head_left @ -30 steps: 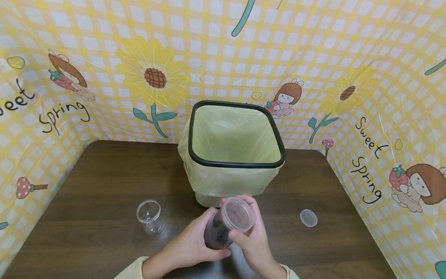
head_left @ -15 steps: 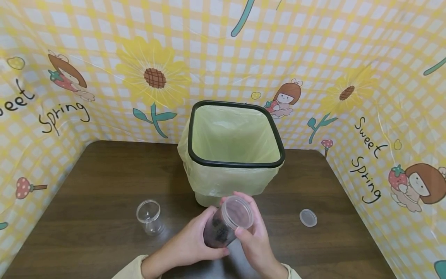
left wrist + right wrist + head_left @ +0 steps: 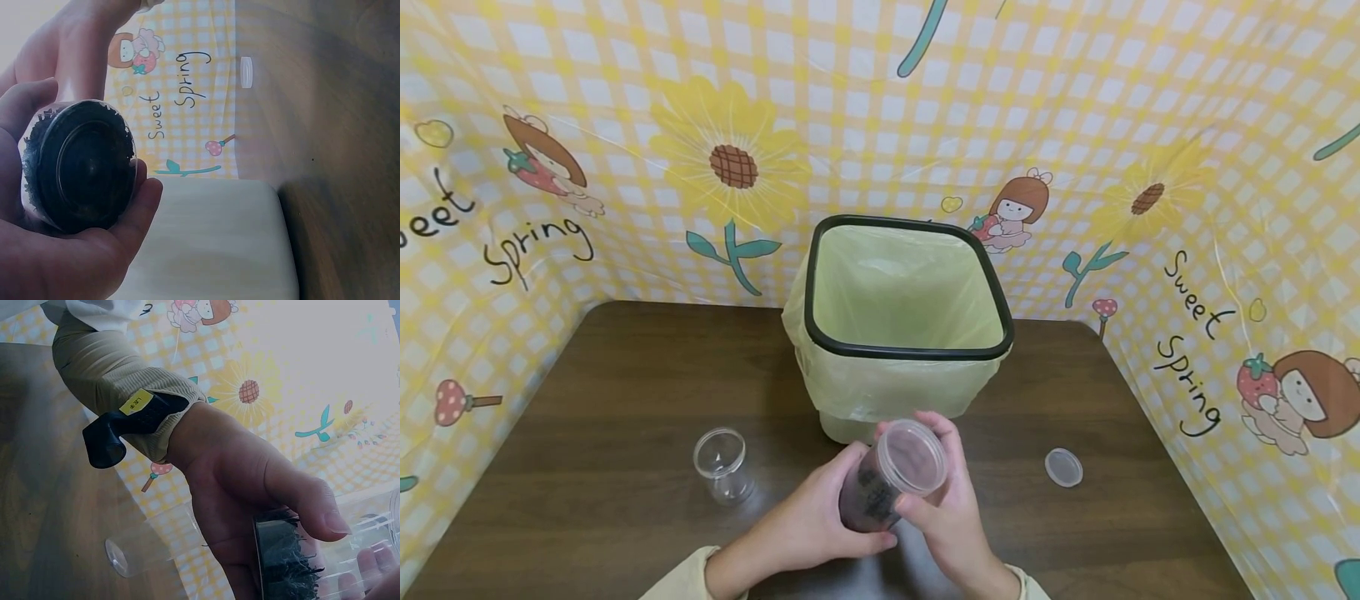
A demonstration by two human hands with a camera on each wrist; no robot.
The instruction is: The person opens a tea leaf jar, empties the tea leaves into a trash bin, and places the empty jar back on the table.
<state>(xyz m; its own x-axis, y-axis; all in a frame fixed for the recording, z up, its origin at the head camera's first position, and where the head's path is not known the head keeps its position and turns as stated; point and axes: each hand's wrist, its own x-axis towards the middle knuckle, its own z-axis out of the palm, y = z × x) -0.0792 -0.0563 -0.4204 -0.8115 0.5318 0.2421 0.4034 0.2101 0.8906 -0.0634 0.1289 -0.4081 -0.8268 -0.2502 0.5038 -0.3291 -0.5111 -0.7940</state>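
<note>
Both hands hold a clear plastic jar (image 3: pixel 871 496) tilted in front of the bin, low in the head view. Dark, shredded dry flakes (image 3: pixel 286 562) lie at its bottom end. My left hand (image 3: pixel 820 518) grips the lower body, thumb on the near side. The right hand (image 3: pixel 951 521) curls round the upper end, its thumb at the translucent round top (image 3: pixel 913 456). Seen from the left wrist, the jar's dark base (image 3: pixel 90 169) faces the camera. To the left stands an open clear jar (image 3: pixel 722 467); a clear round lid (image 3: pixel 1063 468) lies to the right.
A bin with a black rim (image 3: pixel 910 354) and a pale green liner (image 3: pixel 895 387) stands behind the hands. The dark wooden table (image 3: pixel 625 400) is bounded by a yellow checked cloth (image 3: pixel 865 125) at the back and sides.
The right thumb and fingers have shifted slightly at the jar's top, the thumb lifting a little and coming back down. The jar stays nearly in place in the left hand.
</note>
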